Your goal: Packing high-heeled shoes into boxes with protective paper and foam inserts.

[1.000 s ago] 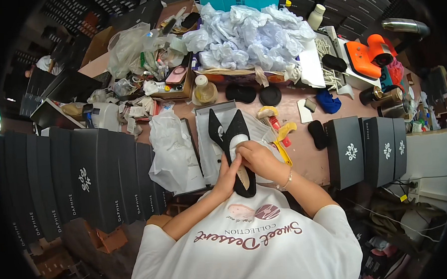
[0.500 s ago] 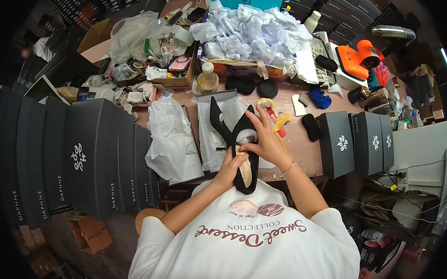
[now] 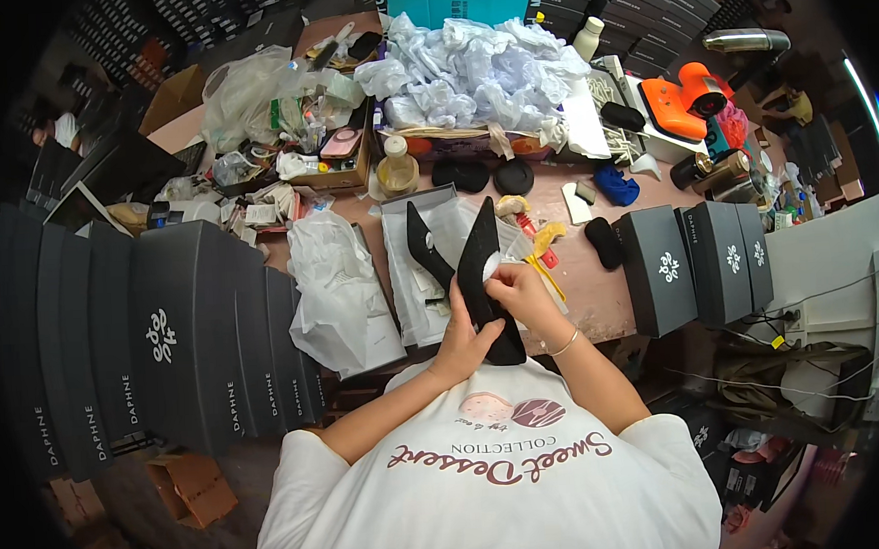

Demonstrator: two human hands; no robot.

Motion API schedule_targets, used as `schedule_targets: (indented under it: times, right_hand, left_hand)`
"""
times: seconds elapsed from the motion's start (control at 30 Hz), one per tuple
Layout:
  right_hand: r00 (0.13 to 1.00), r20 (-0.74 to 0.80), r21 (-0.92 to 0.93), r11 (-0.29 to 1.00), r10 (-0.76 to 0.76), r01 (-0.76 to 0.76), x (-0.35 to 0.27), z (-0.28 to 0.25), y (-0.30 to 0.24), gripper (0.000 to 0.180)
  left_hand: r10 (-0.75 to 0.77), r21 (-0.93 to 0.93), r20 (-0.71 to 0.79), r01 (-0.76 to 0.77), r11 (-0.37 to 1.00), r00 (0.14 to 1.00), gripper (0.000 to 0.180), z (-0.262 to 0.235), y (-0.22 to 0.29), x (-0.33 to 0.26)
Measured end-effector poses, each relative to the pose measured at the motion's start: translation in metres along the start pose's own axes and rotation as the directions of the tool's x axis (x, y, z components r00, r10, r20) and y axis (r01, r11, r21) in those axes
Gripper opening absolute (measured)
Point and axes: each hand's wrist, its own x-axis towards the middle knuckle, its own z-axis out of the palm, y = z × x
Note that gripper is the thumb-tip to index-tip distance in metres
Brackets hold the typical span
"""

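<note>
A black pointed-toe shoe [image 3: 476, 248] is upright before my chest, its toe pointing away from me. My left hand [image 3: 459, 344] is closed round the shoe's left side and heel part. At the shoe's opening, my right hand [image 3: 525, 296] pinches a white paper wad [image 3: 492, 265] that sits inside the toe. The matching black shoe [image 3: 419, 238] lies just left, over an open shoebox [image 3: 443, 195] lined with white tissue. Fingertips of the right hand are partly hidden in the shoe.
Stacks of dark shoeboxes [image 3: 193, 325] rise at left, more boxes [image 3: 658, 273] at right. White tissue [image 3: 330, 279] fills another box beside the open one. Behind are a crumpled paper heap [image 3: 480, 72], a glue bottle [image 3: 397, 168], yellow-handled tools [image 3: 548, 236] and an orange device [image 3: 675, 109].
The shoe has turned so its insole no longer shows and its side faces up. My left hand moved lower round it; my right hand went from the toe edge to the white wad.
</note>
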Motion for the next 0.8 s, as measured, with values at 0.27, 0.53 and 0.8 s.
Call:
schedule_targets:
  times: [0.27,0.53,0.8]
  right_hand:
    - [0.943,0.239,0.496,0.805,0.233,-0.325,0.009,0.005,-0.022,0.014]
    - [0.918,-0.051,-0.339,0.872,-0.393,0.354,0.023,-0.013,-0.005,0.097]
    - [0.968,0.04,-0.509,0.829,-0.247,0.232,0.037,0.028,-0.014,0.09]
  left_hand:
    - [-0.027,-0.068,-0.005,0.027,0.997,1.0,0.074,-0.01,-0.011,0.016]
    - [-0.421,-0.475,0.14,0.434,0.766,0.896,0.047,-0.007,0.01,-0.001]
    - [-0.443,-0.151,0.0,0.438,0.886,0.896,0.076,-0.048,0.009,0.041]
